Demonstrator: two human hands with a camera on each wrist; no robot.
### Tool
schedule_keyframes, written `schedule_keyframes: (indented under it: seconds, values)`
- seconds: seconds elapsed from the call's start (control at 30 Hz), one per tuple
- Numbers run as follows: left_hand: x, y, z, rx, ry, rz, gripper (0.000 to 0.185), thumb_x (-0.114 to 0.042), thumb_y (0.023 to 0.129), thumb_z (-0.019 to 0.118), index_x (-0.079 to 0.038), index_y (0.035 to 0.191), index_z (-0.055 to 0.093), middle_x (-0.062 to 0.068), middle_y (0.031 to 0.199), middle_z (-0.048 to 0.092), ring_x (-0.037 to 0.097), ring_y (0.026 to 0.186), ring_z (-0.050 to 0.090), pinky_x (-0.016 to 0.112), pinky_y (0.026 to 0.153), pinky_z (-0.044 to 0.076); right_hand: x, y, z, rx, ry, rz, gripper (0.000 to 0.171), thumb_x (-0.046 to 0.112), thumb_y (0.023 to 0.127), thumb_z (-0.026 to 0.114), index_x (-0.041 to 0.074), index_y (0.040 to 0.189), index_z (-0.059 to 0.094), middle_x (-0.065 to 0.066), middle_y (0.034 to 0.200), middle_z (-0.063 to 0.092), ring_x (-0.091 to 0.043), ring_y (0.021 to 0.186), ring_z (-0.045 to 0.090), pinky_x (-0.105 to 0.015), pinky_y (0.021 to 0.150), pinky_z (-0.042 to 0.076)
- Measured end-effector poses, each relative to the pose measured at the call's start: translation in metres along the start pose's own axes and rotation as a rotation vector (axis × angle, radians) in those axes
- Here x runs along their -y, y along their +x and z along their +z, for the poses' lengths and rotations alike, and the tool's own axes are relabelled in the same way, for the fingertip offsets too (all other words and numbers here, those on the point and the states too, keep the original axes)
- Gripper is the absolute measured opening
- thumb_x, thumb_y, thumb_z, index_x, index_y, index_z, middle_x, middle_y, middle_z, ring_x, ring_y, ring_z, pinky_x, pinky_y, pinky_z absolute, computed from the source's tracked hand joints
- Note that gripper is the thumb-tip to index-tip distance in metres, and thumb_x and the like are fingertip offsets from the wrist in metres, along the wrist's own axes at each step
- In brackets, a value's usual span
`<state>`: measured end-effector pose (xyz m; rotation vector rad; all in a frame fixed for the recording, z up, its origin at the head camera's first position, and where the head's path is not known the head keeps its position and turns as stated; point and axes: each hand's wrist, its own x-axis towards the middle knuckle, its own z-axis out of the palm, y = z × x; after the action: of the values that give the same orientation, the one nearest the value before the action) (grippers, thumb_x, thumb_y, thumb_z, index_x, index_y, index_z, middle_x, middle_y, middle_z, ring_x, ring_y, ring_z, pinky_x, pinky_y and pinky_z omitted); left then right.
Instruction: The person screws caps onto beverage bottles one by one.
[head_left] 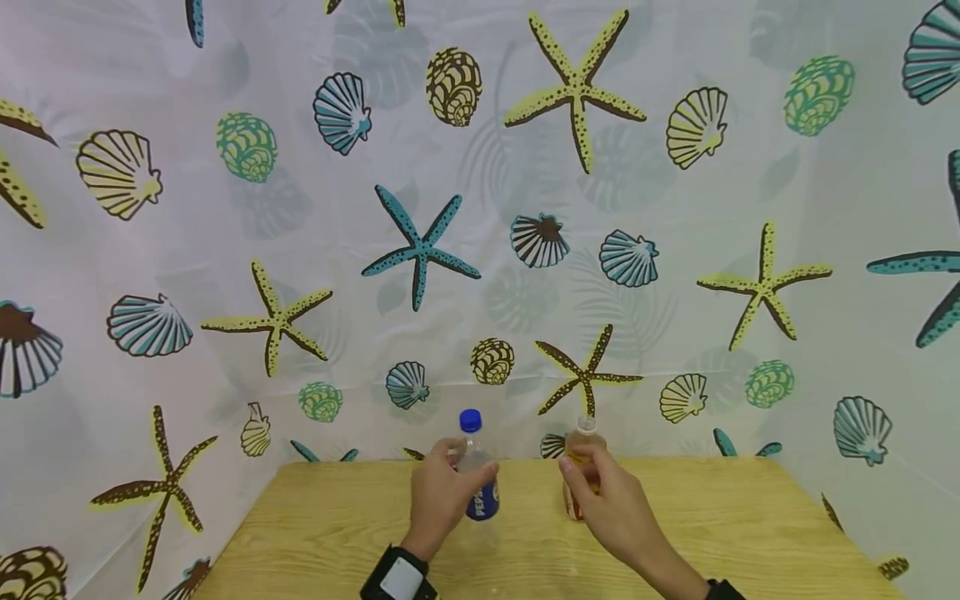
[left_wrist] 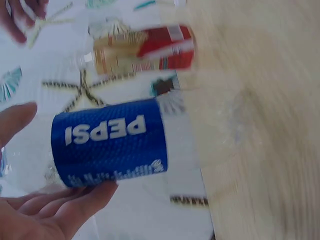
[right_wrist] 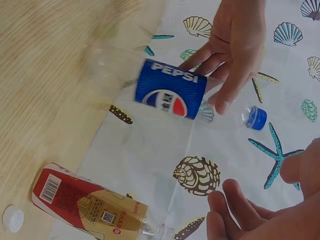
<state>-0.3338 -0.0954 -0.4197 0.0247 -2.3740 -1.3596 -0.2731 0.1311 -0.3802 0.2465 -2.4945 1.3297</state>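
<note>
At the near middle of the surface, left hand wrapped around a clear Pepsi bottle, fingers and thumb curled about its upper part, upright and resting on the wood. Blue cap on top; blue label reading "PEPSI" with the round logo. Just beside it, right hand with fingers loosely bent, close to a second bottle but not clearly gripping; cannot tell. Red label with a barcode, tan contents, small print unreadable. Loose white cap lying near its base. Beyond, light wood grain, then a white curtain printed with starfish and shells on three sides.
</note>
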Motion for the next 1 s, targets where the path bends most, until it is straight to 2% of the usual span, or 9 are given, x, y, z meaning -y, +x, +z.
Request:
schedule_keyframes:
  seconds: [0.17, 0.3, 0.43, 0.53, 0.63, 0.73, 0.83, 1.0]
  values:
    - [0.029, 0.04, -0.036, -0.175, 0.073, -0.036, 0.076, -0.047, 0.08, 0.083, -0.001, 0.136, 0.059, 0.027, 0.117, 0.071, 0.042, 0.1, 0.071, 0.052, 0.072, 0.061, -0.004, -0.003, 0.001, 0.03, 0.028, 0.028, 0.05, 0.048, 0.102, 0.055, 0.009, 0.134, 0.059, 0.005, 0.094, 0.073, -0.005, 0.082, 0.067, -0.027, 0.069, 0.053]
    - [0.047, 0.06, -0.07, -0.288, 0.098, -0.057, 0.076, -0.044, 0.083, 0.08, 0.003, 0.138, 0.056, 0.032, 0.117, 0.069, 0.048, 0.1, 0.067, 0.057, 0.072, 0.058, -0.006, -0.004, 0.0, 0.035, 0.017, 0.034, 0.048, 0.046, 0.103, 0.055, 0.009, 0.134, 0.059, 0.006, 0.093, 0.073, -0.005, 0.083, 0.068, -0.028, 0.071, 0.054]
    - [0.061, 0.073, -0.098, -0.351, 0.142, -0.087, 0.079, -0.043, 0.084, 0.078, 0.008, 0.139, 0.053, 0.036, 0.121, 0.065, 0.056, 0.106, 0.062, 0.065, 0.083, 0.055, -0.006, -0.003, -0.001, 0.03, 0.01, 0.028, 0.043, 0.039, 0.105, 0.056, 0.007, 0.133, 0.06, 0.005, 0.09, 0.072, -0.007, 0.08, 0.068, -0.028, 0.069, 0.053]
    - [0.074, 0.079, -0.112, -0.368, 0.173, -0.134, 0.08, -0.042, 0.086, 0.077, 0.011, 0.14, 0.05, 0.04, 0.123, 0.061, 0.059, 0.11, 0.058, 0.068, 0.088, 0.052, -0.007, -0.003, 0.0, 0.017, 0.008, 0.022, 0.036, 0.033, 0.105, 0.057, 0.007, 0.13, 0.062, 0.004, 0.089, 0.072, -0.008, 0.081, 0.068, -0.028, 0.07, 0.053]
    - [0.088, 0.08, -0.12, -0.376, 0.181, -0.19, 0.081, -0.042, 0.087, 0.074, 0.013, 0.14, 0.046, 0.042, 0.124, 0.059, 0.061, 0.111, 0.056, 0.069, 0.089, 0.05, -0.009, -0.004, 0.001, 0.012, 0.007, 0.017, 0.031, 0.029, 0.104, 0.059, 0.007, 0.126, 0.063, 0.004, 0.087, 0.072, -0.007, 0.081, 0.067, -0.027, 0.071, 0.052]
    - [0.1, 0.077, -0.124, -0.377, 0.181, -0.213, 0.081, -0.041, 0.089, 0.073, 0.015, 0.14, 0.045, 0.044, 0.122, 0.059, 0.061, 0.109, 0.057, 0.068, 0.088, 0.051, -0.01, -0.006, 0.001, 0.012, 0.002, 0.013, 0.027, 0.026, 0.103, 0.06, 0.008, 0.123, 0.064, 0.005, 0.084, 0.07, -0.008, 0.08, 0.067, -0.027, 0.071, 0.051]
    - [0.105, 0.073, -0.125, -0.368, 0.194, -0.201, 0.081, -0.04, 0.09, 0.072, 0.017, 0.139, 0.044, 0.045, 0.12, 0.059, 0.061, 0.106, 0.058, 0.068, 0.085, 0.052, -0.012, -0.006, 0.001, 0.023, -0.003, 0.011, 0.026, 0.024, 0.103, 0.06, 0.007, 0.122, 0.064, 0.005, 0.081, 0.069, -0.01, 0.079, 0.066, -0.027, 0.068, 0.05]
    - [0.106, 0.072, -0.121, -0.361, 0.242, -0.155, 0.078, -0.039, 0.09, 0.073, 0.018, 0.135, 0.046, 0.046, 0.11, 0.061, 0.059, 0.096, 0.063, 0.065, 0.077, 0.054, -0.012, -0.005, 0.001, 0.039, 0.002, 0.031, 0.024, 0.022, 0.104, 0.059, 0.006, 0.122, 0.063, 0.005, 0.079, 0.067, -0.012, 0.075, 0.065, -0.026, 0.065, 0.049]
